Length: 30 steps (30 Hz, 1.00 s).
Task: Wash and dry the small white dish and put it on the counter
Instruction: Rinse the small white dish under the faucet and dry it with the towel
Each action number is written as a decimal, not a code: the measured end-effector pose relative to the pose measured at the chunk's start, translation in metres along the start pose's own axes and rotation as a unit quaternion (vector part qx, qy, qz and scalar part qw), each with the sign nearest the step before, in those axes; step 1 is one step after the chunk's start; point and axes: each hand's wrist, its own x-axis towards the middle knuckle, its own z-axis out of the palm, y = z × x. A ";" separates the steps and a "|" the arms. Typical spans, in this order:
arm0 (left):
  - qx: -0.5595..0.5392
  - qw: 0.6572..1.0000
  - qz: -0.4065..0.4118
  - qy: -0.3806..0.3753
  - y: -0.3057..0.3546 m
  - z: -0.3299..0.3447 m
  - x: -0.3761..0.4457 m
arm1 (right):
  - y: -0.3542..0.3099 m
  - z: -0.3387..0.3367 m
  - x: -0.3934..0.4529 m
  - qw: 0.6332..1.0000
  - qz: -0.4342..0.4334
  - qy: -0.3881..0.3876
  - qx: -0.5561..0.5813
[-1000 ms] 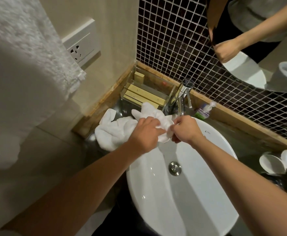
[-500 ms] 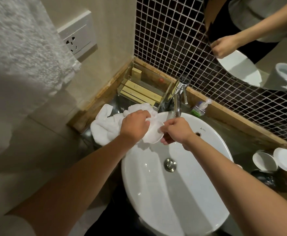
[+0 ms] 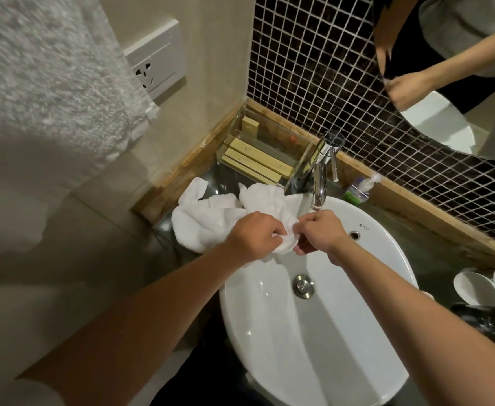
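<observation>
Over the back left rim of the white basin (image 3: 357,332) my two hands meet. My left hand (image 3: 255,237) is closed on a crumpled white towel (image 3: 211,222) and presses it against the small white dish (image 3: 286,247). Only a rounded white edge of the dish shows between my hands; the towel and my fingers hide everything else. My right hand (image 3: 321,232) pinches the dish's other side, just under the faucet spout (image 3: 318,189). The towel's loose end lies on the dark counter to the left of the basin.
Two more small white dishes (image 3: 475,288) sit on the counter at the right edge, beside a dark object (image 3: 475,317). A soap bottle (image 3: 357,191) and a clear organizer (image 3: 258,159) stand behind the basin. A large towel (image 3: 35,83) hangs at the left. Mirror at the upper right.
The towel is now bunched over the dish, whose round face showed between my hands half a second ago. Both hands stay together at the basin's back rim.
</observation>
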 end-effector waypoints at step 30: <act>0.278 0.951 0.120 0.060 0.017 0.002 0.022 | 0.000 -0.014 -0.007 0.998 -0.030 -0.028 -0.040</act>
